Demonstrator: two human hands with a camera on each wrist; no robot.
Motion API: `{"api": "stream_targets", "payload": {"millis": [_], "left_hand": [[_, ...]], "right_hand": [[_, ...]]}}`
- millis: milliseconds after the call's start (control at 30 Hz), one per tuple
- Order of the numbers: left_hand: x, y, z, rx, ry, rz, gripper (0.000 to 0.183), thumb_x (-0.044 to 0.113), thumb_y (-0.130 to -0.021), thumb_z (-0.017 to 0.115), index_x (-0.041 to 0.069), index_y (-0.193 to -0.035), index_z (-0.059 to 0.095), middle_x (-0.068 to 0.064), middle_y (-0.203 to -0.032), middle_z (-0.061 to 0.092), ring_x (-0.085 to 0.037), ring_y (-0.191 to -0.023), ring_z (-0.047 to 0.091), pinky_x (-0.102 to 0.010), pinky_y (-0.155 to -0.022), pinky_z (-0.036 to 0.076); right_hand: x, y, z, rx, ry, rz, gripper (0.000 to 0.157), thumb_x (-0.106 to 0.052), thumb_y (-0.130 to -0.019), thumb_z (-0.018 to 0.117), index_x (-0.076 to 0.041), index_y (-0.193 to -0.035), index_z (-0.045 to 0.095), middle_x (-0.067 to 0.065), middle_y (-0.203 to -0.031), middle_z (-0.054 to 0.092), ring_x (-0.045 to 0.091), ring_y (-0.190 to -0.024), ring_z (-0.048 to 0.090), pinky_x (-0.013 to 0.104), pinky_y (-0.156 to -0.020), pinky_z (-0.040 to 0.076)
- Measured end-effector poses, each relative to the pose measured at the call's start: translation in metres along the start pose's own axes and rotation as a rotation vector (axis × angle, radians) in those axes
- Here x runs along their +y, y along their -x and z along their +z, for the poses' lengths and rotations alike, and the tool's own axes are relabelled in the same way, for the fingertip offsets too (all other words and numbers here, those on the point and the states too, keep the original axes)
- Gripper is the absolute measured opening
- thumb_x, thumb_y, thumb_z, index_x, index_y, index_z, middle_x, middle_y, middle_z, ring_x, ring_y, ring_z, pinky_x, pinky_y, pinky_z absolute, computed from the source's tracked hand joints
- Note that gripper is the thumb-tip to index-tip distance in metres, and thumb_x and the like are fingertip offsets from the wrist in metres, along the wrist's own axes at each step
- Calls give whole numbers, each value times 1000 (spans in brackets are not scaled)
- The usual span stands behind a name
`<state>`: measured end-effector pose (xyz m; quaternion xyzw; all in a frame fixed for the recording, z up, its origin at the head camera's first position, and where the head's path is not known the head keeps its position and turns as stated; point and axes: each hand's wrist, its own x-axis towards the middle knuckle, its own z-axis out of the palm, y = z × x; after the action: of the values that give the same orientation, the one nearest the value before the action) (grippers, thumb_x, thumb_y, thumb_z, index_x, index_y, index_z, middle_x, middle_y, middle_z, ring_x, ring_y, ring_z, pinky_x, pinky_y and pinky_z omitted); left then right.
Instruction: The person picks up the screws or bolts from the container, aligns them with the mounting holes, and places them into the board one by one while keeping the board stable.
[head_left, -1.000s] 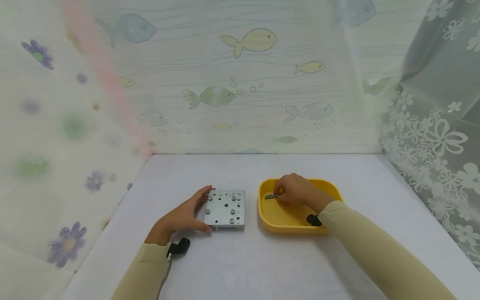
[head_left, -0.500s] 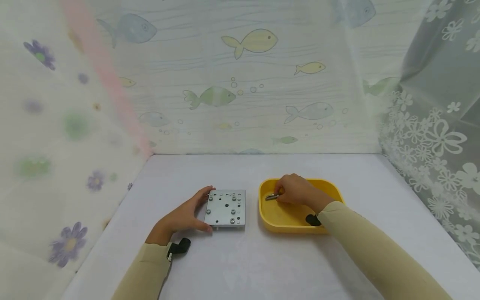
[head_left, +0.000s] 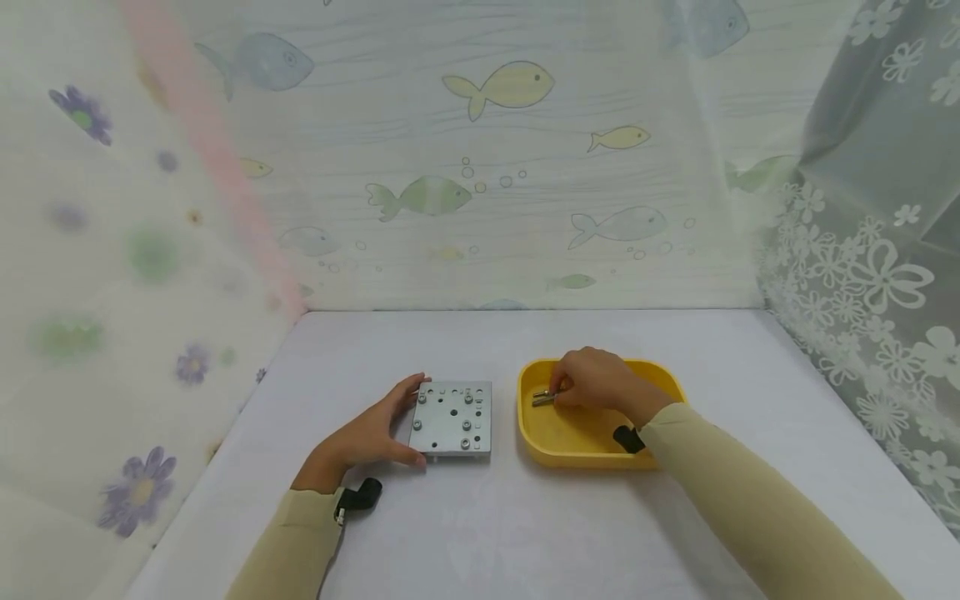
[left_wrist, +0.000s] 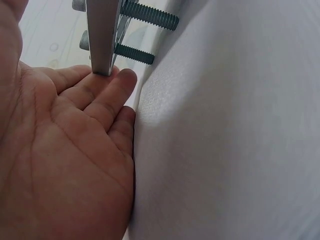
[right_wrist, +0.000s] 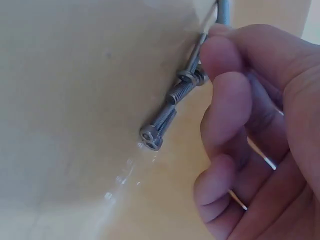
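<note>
A square silver metal plate with holes and several socket-head screws lies left of centre on the table. My left hand holds its left side, thumb at the near corner and fingertips at the far one. Threaded screw shanks stick out under the plate in the left wrist view. My right hand reaches into the yellow tray. Its thumb and index finger pinch a screw, whose grey shank shows above the fingertips. Beside them, several loose socket-head screws lie on the tray floor.
A white cloth covers the table. Hanging sheets enclose it: a fish-print curtain at the back, a flower-print one at left and lace at right. Black wrist cameras sit on both wrists.
At the right fingertips the screws have shifted slightly in the tray, with two now showing apart where one showed before. The left hand and the plate stay where they were.
</note>
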<state>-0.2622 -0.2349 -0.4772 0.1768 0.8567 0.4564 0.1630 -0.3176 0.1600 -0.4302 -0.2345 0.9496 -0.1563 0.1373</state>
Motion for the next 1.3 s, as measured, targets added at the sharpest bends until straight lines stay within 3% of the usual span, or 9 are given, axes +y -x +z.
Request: {"api": "stream_targets", "payload": {"millis": [133,267,533,800,1133,1300], "left_hand": [[-1,1,1,-4,-4,3,137,33,-59,101,25,-166,15,1,-169,30,-26,-158,26,-60,-128,7],[-1,0,1,-7,0,6,137,33,-59,101,26,-166,15,1,-169,31,-26,-157,27,-60,-127,7],[-4,-2,3,-3,-4,16,138,33,-59,101,26,-166,15,3,-170,29,-26,-157,27,-61,-127,7],[-6,-2,2,-1,1,16,138,33,-59,101,26,-166,15,2,-169,30,-26,-157,28,-61,-127,8],[-5,-1,3,-4,8,20,137,32,-60,101,25,-166,15,6,-169,29,-25,-157,28,-61,-127,7],[-5,-1,2,8,-5,-1,137,34,-60,101,27,-166,15,6,-169,30,-24,-158,27,-60,-127,7]], "right_hand": [[-3,6,-1,-4,-13,-24,7,-30,-89,82,-31,-96,79,-16,-89,70,12,-84,59,33,-80,50],[-6,10,-4,2,-79,-54,9,-26,-91,81,-25,-99,82,-16,-92,73,11,-88,61,34,-87,54],[-8,12,-15,64,-220,-64,16,-19,-91,81,-15,-106,83,-9,-94,78,11,-85,67,30,-79,58],[-7,16,-26,160,-315,-82,18,-27,-92,80,-19,-108,83,-11,-103,78,13,-103,68,37,-91,58],[-8,31,-38,255,-476,-23,17,-35,-91,80,-27,-106,82,-9,-106,77,15,-104,70,42,-96,57],[-16,36,-40,339,-574,-63,21,-40,-89,81,-26,-106,82,-7,-105,78,16,-103,71,40,-95,58]]}}
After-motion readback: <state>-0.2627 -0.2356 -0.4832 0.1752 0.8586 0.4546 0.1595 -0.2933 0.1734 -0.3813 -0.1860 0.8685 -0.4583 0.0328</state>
